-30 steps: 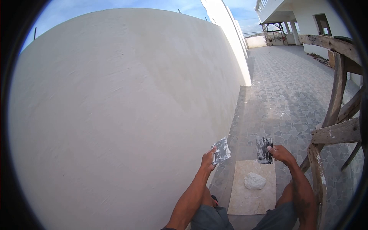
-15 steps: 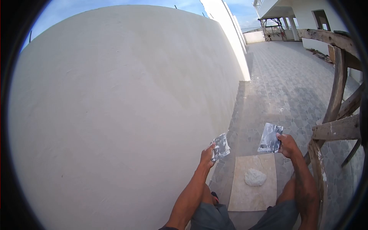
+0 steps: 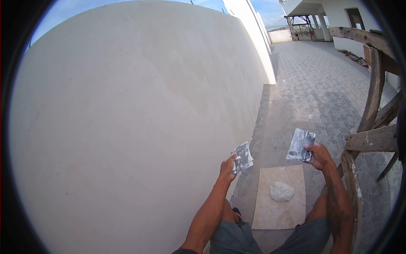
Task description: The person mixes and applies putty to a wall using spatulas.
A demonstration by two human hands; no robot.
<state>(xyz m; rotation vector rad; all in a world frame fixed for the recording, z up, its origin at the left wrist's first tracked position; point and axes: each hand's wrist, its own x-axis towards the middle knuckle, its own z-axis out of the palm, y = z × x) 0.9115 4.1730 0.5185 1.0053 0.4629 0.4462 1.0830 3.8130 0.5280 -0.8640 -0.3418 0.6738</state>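
My left hand (image 3: 229,166) is closed on a flat scraper blade (image 3: 242,158), dark and smeared with white paste, close to the wall. In my right hand (image 3: 320,156) is a second, wider scraper blade (image 3: 300,144), also streaked white, held up over the floor. Below and between the hands lies a beige tile board (image 3: 279,218) with a mound of white putty (image 3: 281,191) near its middle. The pale plastered wall (image 3: 127,118) fills the left side and has a damper-looking, darker patch toward its right part. Neither blade touches the wall or the putty.
Rough wooden trestle scaffolding (image 3: 372,139) stands close on my right. A grey stone-patterned floor (image 3: 304,93) stretches ahead beside a white pillar (image 3: 251,38). Farther off are a white building (image 3: 338,21) and planks along its base (image 3: 354,57).
The view has tilted slightly downward, so the wall, board and putty sit a little higher. Both hands keep their blades, and the right one is raised slightly.
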